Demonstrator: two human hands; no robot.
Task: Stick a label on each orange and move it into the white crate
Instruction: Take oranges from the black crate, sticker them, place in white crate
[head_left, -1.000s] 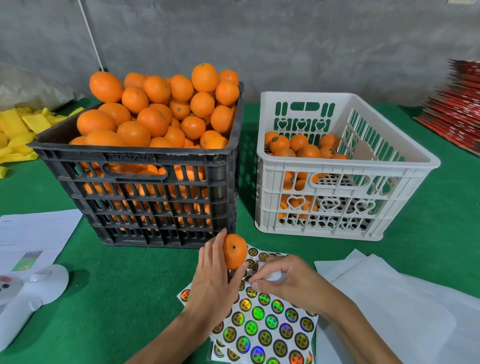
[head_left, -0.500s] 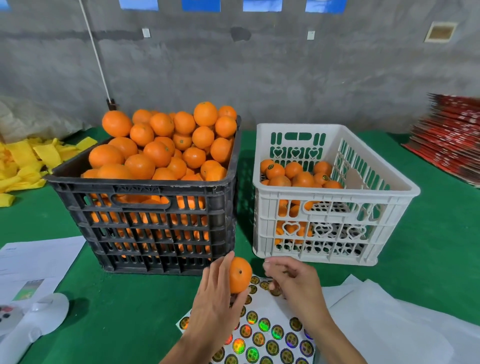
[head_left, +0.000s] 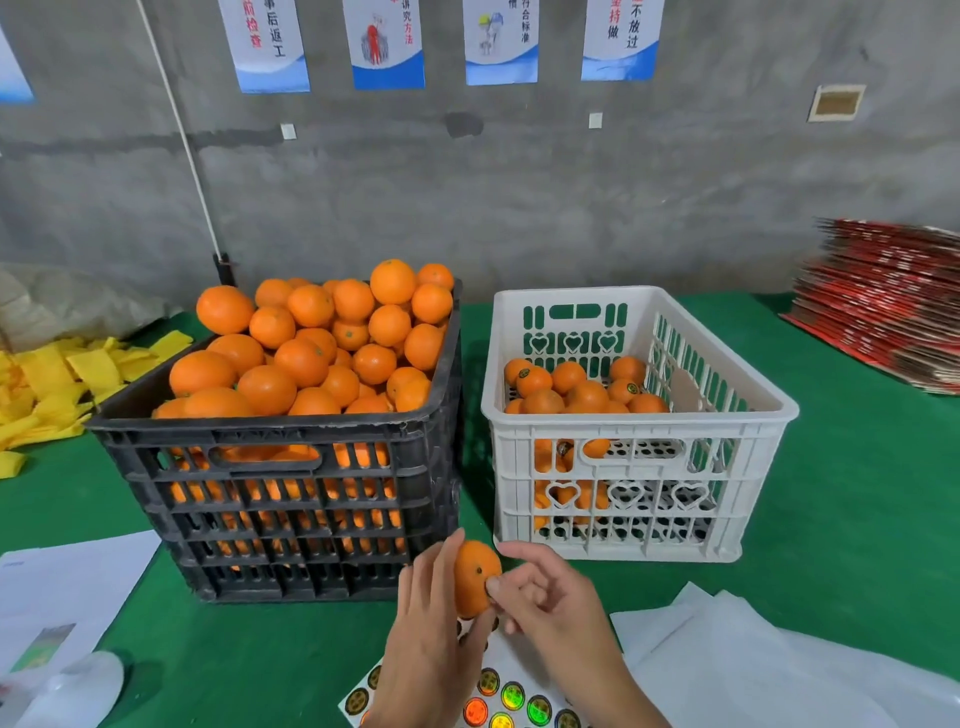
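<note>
Orange (head_left: 474, 577) between hands, label perhaps on.

- At 12 o'clock, the black crate (head_left: 291, 499), heaped with oranges (head_left: 332, 343) above its rim, blocks the way.
- At 1 o'clock, the white crate (head_left: 639, 483) is open-topped and part filled.
- A narrow strip of green table (head_left: 475, 415) separates the crates.
- White paper sheets (head_left: 753, 670) cover 4 o'clock.

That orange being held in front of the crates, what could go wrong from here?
The left hand holds the orange while the right hand presses at its side; a loose hold could let it drop onto the sticker sheet. The label itself is hidden under the fingertips, so it may sit creased or half stuck. The black crate is heaped above its rim, so a bump might roll fruit off.
</note>
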